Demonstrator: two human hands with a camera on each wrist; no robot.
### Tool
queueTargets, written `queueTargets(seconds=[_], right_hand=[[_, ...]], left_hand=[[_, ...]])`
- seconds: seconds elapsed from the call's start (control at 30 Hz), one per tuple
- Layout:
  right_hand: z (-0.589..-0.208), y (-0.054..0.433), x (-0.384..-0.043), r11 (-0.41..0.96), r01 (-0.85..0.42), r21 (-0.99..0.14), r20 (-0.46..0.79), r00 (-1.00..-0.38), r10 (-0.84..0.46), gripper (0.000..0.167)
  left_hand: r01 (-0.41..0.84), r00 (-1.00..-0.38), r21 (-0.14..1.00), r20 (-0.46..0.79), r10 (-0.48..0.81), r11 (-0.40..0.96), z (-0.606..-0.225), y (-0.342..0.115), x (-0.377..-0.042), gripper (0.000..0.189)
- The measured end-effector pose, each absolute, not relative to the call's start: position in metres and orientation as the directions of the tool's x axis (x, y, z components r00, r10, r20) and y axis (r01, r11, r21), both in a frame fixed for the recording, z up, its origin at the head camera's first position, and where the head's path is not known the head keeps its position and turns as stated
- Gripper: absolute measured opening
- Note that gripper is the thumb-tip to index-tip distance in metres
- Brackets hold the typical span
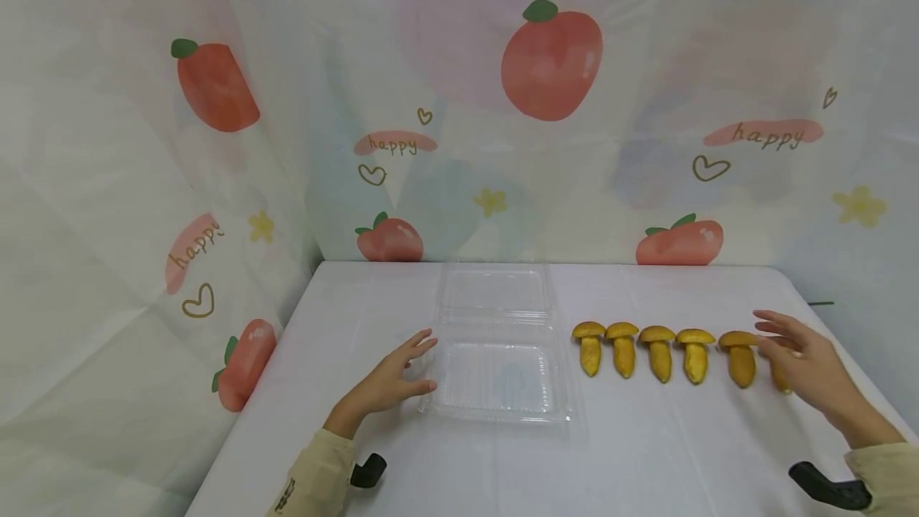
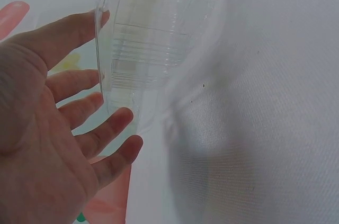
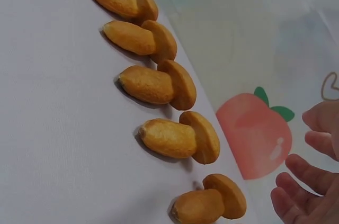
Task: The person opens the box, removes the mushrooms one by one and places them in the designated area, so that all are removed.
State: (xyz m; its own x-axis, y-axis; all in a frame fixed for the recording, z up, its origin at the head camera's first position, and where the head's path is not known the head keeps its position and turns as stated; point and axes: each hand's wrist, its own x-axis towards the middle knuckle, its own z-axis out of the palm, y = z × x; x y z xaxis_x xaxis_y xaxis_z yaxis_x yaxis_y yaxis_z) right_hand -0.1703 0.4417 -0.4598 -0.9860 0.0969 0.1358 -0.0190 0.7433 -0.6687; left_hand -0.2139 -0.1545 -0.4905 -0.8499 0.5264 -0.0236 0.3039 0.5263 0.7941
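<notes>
A clear plastic clamshell box (image 1: 495,413) lies unfolded on the table, its lid half (image 1: 495,317) toward the back wall. Beside its left rim is my left hand (image 1: 391,377), fingers spread and loosely bent. In the left wrist view the fingertips (image 2: 124,118) come up to the box wall (image 2: 122,70); whether they touch is unclear. Right of the box, several yellow-brown mushrooms (image 1: 660,356) lie in a row, caps toward the back. Over the row's right end hovers my right hand (image 1: 807,357), fingers relaxed, partly covering the last mushroom (image 1: 782,380).
A white cloth covers the table (image 1: 495,469). Behind it hangs a fabric backdrop (image 1: 459,46) printed with fruit, and another stretch of it runs along the left side. Black straps (image 1: 826,487) show at both wrists.
</notes>
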Motion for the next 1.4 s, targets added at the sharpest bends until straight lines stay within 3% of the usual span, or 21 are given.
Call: queueTargets(seconds=[0.9, 1.4], right_hand=[[-0.450, 0.402, -0.170, 0.794, -0.119, -0.596, 0.195, -0.981, -0.001, 0.050], [-0.446, 0.388, -0.169, 0.762, -0.172, -0.624, 0.196, -0.979, -0.061, 0.048]], left_hand=[[0.339, -0.864, 0.748, 0.008, 0.503, 0.570, -0.478, -0.157, -0.212, 0.066], [0.416, -0.862, 0.673, 0.078, 0.501, 0.611, -0.462, -0.155, -0.207, 0.066]])
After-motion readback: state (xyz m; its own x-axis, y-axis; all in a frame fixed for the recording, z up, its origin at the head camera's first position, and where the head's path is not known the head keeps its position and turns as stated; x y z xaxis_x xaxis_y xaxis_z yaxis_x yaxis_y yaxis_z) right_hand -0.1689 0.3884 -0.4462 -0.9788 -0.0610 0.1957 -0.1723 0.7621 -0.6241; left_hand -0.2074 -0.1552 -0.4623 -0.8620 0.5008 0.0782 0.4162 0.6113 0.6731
